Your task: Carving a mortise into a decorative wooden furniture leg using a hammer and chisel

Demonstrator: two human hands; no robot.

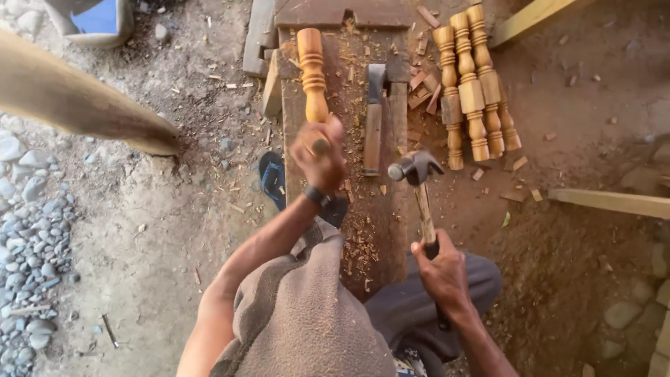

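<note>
My left hand (317,155) grips a chisel whose handle end shows at the fist, set against the near end of a turned wooden baluster (312,70) lying lengthwise on a wooden bench (391,209). My right hand (441,271) is closed round the wooden handle of a claw hammer (417,171). The hammer head hangs just right of my left fist, apart from it. A watch is on my left wrist.
A hatchet or adze (375,119) lies on the bench beside the baluster. Several finished balusters (474,87) lie on the dirt at the right. Wood chips litter the bench and ground. A log (77,105) slants at left; planks (614,202) lie right. Grey stones edge the left.
</note>
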